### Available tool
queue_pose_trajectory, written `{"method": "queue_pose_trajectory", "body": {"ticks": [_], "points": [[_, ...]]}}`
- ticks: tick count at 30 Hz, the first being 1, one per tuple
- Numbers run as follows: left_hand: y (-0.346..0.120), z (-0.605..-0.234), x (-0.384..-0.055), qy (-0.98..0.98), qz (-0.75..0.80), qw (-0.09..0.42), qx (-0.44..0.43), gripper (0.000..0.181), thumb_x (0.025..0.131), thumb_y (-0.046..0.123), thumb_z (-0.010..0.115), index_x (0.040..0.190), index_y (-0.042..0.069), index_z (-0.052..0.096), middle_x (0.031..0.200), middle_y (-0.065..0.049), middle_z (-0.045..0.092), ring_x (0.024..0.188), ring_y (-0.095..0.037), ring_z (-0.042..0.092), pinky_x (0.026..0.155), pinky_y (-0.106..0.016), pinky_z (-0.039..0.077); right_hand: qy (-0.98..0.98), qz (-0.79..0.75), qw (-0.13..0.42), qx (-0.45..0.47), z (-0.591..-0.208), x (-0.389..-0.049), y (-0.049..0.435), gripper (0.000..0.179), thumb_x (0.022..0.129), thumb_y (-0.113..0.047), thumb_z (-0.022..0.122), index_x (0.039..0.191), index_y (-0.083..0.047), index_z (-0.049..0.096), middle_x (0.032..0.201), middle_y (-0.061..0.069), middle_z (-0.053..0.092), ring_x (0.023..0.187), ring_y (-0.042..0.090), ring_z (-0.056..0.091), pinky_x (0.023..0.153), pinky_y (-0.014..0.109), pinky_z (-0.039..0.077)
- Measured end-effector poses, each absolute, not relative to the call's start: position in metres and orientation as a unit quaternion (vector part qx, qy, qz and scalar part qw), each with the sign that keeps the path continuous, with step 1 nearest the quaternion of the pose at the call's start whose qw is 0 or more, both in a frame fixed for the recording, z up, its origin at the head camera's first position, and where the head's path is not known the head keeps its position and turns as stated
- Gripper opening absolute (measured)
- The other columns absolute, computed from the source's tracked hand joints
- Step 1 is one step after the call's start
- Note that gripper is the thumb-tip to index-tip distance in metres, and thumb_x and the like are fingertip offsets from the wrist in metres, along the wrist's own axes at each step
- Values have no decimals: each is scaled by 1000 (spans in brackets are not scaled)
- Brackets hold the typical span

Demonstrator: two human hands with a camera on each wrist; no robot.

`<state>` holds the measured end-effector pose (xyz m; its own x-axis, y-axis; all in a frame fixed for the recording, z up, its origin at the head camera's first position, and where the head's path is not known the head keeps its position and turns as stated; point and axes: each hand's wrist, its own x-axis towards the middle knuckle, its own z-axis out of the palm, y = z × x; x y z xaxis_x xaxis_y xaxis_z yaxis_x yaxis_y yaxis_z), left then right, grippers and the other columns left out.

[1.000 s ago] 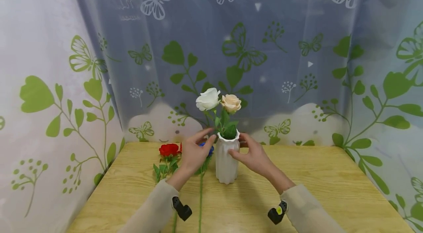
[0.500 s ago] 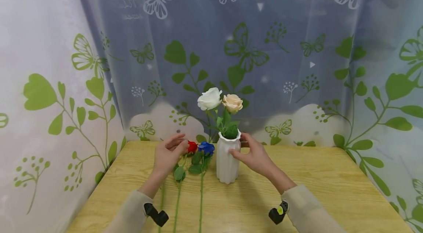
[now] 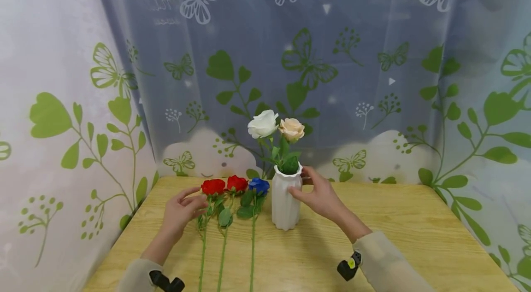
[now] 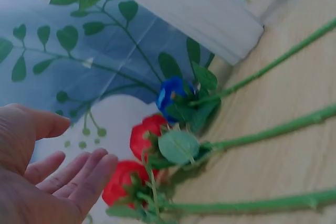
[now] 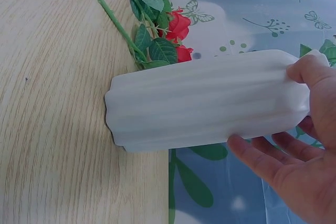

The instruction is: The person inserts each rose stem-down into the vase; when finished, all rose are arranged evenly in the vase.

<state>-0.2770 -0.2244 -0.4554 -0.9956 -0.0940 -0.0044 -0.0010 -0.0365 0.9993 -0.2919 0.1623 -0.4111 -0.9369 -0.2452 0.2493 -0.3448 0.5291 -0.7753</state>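
Note:
My right hand (image 3: 321, 195) holds the upper part of a white fluted vase (image 3: 285, 204), thumb on the near side and fingers round the right and back. The vase stands upright on the table, with a white rose (image 3: 263, 124) and a peach rose (image 3: 292, 130) in it. Left of it lie a blue rose (image 3: 259, 186) and two red roses (image 3: 213, 187), their long green stems (image 3: 252, 250) running towards the near edge. At the leftmost red bloom is my left hand (image 3: 180, 211), fingers loosely bent and nothing held; the left wrist view shows its palm (image 4: 31, 192) beside the red petals.
The wood-grain table (image 3: 373, 246) ends against a printed curtain (image 3: 257, 29) at the back. More curtain (image 3: 45, 181) hangs along the left side. Black wrist cameras (image 3: 348, 268) sit on both sleeves.
My left hand has moved left from beside the vase rim, across the lying roses, to the leftmost red one, uncovering the blooms. The right hand keeps its grip on the vase.

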Motion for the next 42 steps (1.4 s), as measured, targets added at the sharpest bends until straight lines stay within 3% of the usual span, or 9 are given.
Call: {"method": "queue_pose_trajectory", "body": {"ticks": [10,21,26,31,36,42], "points": [[-243,-482,-270,-736,-674,-39,50,59,100,12,72,150,-9,48,108,-14,77,92,-20,77,81,-39,68,-872,457,52,169,-410,-290,162,73,98,-36,76,157,-6,44,147,21,57,131,43,61,100,53,60],[-247,-503,-267,-778,-625,-43,39,58,95,0,73,146,-13,50,124,-34,70,88,-24,76,68,-38,67,-873,458,49,159,-411,-289,162,72,98,-37,76,156,-7,45,148,21,57,132,42,61,100,54,60],[-241,-508,-267,-814,-579,-19,46,62,85,-5,82,141,-11,57,115,-31,72,80,-23,74,62,-37,65,-873,457,48,160,-412,-289,162,72,99,-37,76,156,-7,45,148,21,56,132,42,61,100,54,60],[-237,-514,-269,-874,-483,34,34,66,74,0,90,135,-6,65,96,-17,74,75,-18,69,64,-31,60,-873,458,48,162,-412,-290,161,72,99,-37,76,156,-7,44,149,21,56,132,42,61,101,53,60],[-235,-516,-271,-901,-428,64,13,62,69,-2,87,128,-5,68,85,-10,71,73,-15,65,63,-27,55,-872,458,47,165,-411,-290,161,73,99,-38,75,157,-7,43,149,21,56,132,42,60,101,53,60],[-235,-511,-272,-888,-456,57,21,57,70,-4,79,126,-6,68,82,-9,72,60,-15,65,53,-28,57,-872,458,47,166,-410,-290,161,73,99,-38,75,157,-7,43,150,21,55,132,43,60,101,53,60]]}}
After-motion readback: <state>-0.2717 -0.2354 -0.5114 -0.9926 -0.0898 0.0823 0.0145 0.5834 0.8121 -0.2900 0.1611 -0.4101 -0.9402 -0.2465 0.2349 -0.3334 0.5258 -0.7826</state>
